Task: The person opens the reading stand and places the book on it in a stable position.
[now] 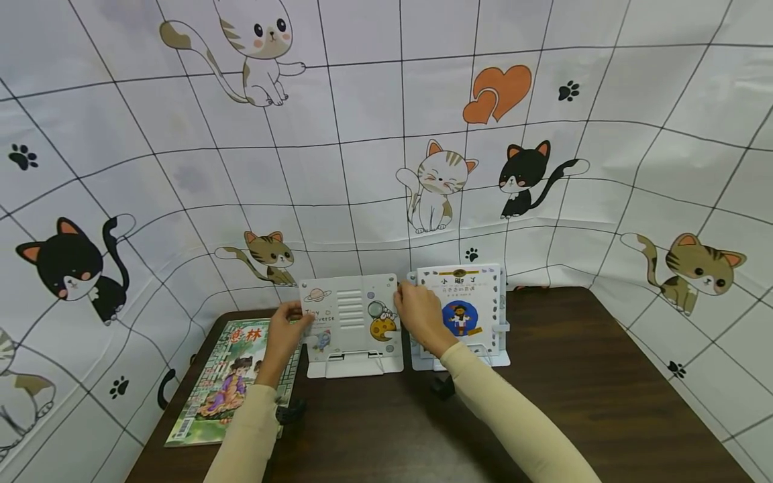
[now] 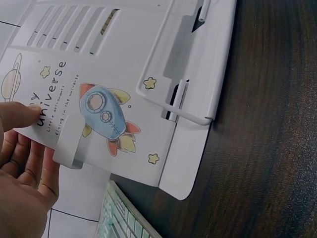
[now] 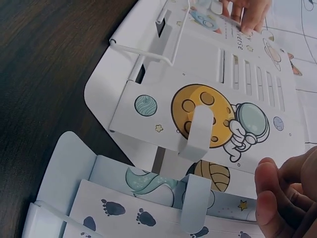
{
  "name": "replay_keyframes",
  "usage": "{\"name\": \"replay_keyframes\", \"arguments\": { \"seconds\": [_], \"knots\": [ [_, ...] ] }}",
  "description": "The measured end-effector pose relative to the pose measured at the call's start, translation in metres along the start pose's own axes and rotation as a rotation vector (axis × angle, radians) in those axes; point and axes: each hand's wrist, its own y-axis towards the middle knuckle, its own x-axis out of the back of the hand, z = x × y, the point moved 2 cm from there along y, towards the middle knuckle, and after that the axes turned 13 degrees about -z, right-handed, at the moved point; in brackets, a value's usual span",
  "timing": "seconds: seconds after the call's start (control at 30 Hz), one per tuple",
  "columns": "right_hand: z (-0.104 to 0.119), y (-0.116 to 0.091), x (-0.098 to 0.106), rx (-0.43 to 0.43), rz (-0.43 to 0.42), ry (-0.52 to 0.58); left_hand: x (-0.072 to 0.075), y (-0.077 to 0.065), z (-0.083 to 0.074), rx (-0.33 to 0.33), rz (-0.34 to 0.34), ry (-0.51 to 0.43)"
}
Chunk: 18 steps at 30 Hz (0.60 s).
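A white book stand (image 1: 353, 318) with space drawings stands upright on the table. My left hand (image 1: 285, 339) pinches its left edge; in the left wrist view the thumb (image 2: 20, 115) lies on the front and the fingers curl behind. My right hand (image 1: 419, 312) is at the stand's upper right edge, its fingers (image 3: 267, 208) curled there, though their hold is partly hidden. Just to the right, a second book stand (image 1: 504, 359) carries a white picture book (image 1: 483, 295), partly covered by my right hand. Page clips (image 3: 199, 131) stick out from both stands.
A colourful magazine (image 1: 223, 402) lies flat on the left of the dark wooden table (image 1: 561, 376). Behind and around the table hangs white cloth (image 1: 362, 168) with cat drawings and grid lines. The two stands are close together, near the back edge.
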Motion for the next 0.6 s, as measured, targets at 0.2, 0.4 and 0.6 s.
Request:
{"name": "replay_keyframes", "arguments": {
  "seconds": [0.2,0.4,0.6],
  "knots": [
    [-0.0002,0.0012,0.0017,-0.006,0.014,0.004,-0.0013,-0.0021,-0.0015,0.002,0.004,-0.010],
    [-0.0004,0.0011,0.0040,-0.015,0.037,0.028,-0.0020,-0.0035,0.0005,0.004,-0.014,-0.004],
    [-0.0020,0.0009,0.0043,-0.017,0.046,0.039,-0.0027,-0.0032,0.0004,0.005,-0.024,-0.004]
  ]
}}
